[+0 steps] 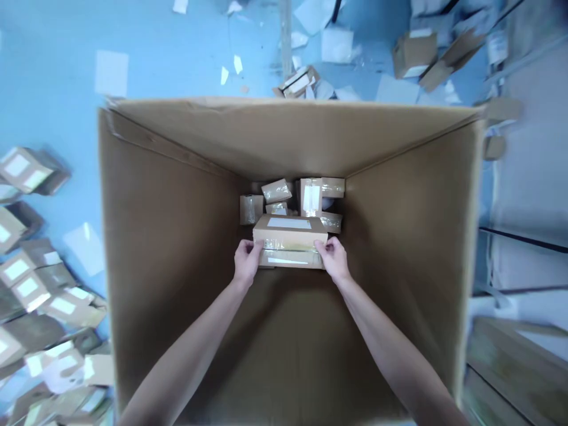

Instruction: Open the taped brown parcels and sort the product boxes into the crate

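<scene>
Both my arms reach down inside a tall, deep cardboard box. A brown cardboard carton, taped along its side and bearing white labels, is held between my hands. My left hand grips its left end, thumb on the near side. At the right end, my right hand grips it the same way. Beyond the carton, several smaller taped boxes lie at the bottom, among them an upright labelled box, a tilted box and a box by the left wall. The carton hides part of what lies beneath it.
Many small cartons are piled on the blue floor at the left. Paper scraps and an open carton lie beyond the big box. Larger cardboard boxes stand at the right.
</scene>
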Demonstrator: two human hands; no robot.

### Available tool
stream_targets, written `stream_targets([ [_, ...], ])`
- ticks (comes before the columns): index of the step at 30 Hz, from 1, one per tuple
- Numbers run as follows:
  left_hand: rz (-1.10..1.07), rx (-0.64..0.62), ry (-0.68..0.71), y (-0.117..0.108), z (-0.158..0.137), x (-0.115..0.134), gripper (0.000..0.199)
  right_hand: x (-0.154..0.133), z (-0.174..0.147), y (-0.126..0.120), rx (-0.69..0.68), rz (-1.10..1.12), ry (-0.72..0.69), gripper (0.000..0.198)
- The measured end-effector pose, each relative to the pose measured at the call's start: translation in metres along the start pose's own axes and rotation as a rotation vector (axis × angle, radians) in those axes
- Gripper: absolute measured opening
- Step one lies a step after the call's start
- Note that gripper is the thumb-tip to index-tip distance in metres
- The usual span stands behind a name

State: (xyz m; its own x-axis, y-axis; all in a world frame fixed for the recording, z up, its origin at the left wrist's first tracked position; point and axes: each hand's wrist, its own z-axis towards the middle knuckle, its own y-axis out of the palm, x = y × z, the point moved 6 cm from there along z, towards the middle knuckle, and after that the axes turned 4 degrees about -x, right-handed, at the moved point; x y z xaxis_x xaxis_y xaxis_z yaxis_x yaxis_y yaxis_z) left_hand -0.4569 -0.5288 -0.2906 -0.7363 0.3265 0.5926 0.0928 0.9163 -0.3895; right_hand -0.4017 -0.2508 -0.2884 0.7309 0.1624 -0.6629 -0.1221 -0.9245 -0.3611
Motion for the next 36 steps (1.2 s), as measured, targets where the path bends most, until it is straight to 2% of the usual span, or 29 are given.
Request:
stream_targets([
  [2,-0.017,-0.092,0.113,-0.018,-0.045,0.030,0.040,-0.028,-0.051,-0.021,-0.009,0.105,-0.045,0.041],
  [5,-0.060,-0.225,0.336,-0.044,-0.114,0.074,0.060,-0.069,-0.128,-0.056,-0.019,0.266,-0.230,0.051],
  [9,-0.080,-0.335,0.563,-0.073,-0.196,0.107,0.064,-0.099,-0.225,-0.100,-0.004,0.342,-0.444,0.068],
  [11,-0.077,-0.412,0.643,-0.079,-0.235,0.112,0.062,-0.104,-0.270,-0.121,0.056,0.338,-0.524,0.070],
  [14,-0.082,-0.547,0.754,-0.081,-0.293,0.112,0.057,-0.099,-0.339,-0.153,0.216,0.306,-0.609,0.067],
  [18,-0.055,-0.704,0.878,-0.063,-0.366,0.107,0.054,-0.069,-0.432,-0.199,0.508,0.229,-0.653,0.060],
  [20,-0.017,-0.776,0.938,-0.040,-0.401,0.104,0.056,-0.039,-0.477,-0.223,0.671,0.202,-0.629,0.060],
  [22,0.043,-0.859,1.005,-0.008,-0.439,0.099,0.060,0.001,-0.518,-0.244,0.826,0.210,-0.584,0.060],
  [25,0.201,-1.031,1.084,0.054,-0.503,0.076,0.064,0.079,-0.572,-0.268,1.049,0.281,-0.497,0.057],
  [28,0.383,-1.209,1.112,0.123,-0.564,0.038,0.065,0.168,-0.613,-0.283,1.270,0.394,-0.372,0.054],
  [30,0.499,-1.272,1.132,0.168,-0.598,0.010,0.064,0.223,-0.631,-0.288,1.359,0.466,-0.281,0.055],
  [32,0.604,-1.275,1.168,0.212,-0.620,-0.015,0.063,0.268,-0.638,-0.291,1.394,0.537,-0.211,0.056],
  [36,0.725,-1.232,1.196,0.293,-0.634,-0.050,0.065,0.332,-0.625,-0.288,1.360,0.699,-0.094,0.059],
])
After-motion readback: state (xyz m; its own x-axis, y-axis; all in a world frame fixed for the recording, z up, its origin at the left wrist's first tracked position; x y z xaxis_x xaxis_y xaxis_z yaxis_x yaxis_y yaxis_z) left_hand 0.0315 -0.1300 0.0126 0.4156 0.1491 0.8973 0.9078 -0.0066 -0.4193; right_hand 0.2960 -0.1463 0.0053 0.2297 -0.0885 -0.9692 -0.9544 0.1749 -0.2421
